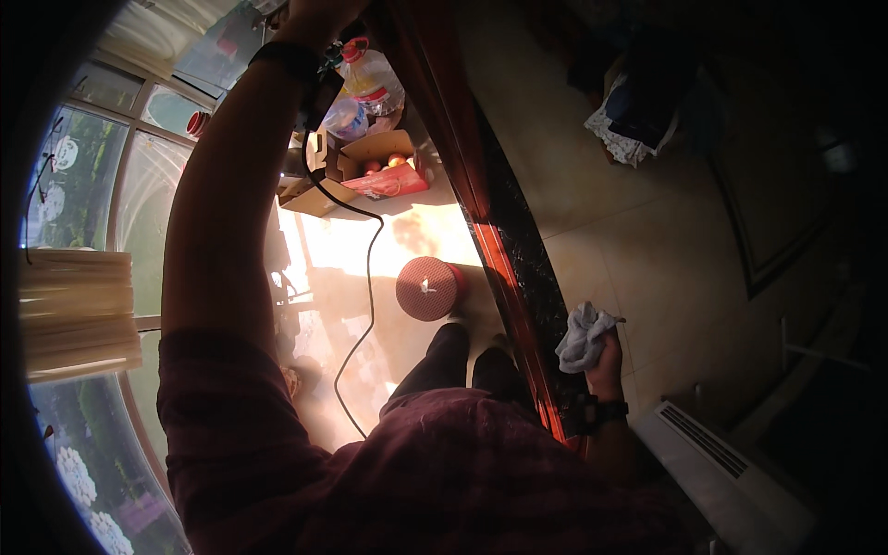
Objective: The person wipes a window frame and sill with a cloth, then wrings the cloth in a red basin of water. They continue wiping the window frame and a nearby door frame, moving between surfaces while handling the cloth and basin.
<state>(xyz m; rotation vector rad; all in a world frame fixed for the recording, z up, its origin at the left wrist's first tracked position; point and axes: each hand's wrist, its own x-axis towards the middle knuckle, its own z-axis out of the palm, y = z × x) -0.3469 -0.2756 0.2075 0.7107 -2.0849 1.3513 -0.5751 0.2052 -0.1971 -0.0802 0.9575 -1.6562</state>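
Note:
My right hand (608, 364) grips a crumpled grey cloth (584, 338) on the darker side of a reddish-brown wooden door frame (489, 243). My left arm reaches up and away, with a dark band and a small device on the wrist. Only the base of my left hand (325, 10) shows at the top edge, close to the frame's upper part. Its fingers are out of view, so what they touch is hidden. A black cable (372, 277) hangs down from the wrist device towards my torso.
A round red stool (427, 288) stands before my feet. Beyond it are an open carton of fruit (385, 173) and a large clear plastic bottle (371, 76). Windows (87, 180) line the left. A black stone threshold (517, 229) runs beside the frame. A white slotted appliance (721, 458) stands lower right.

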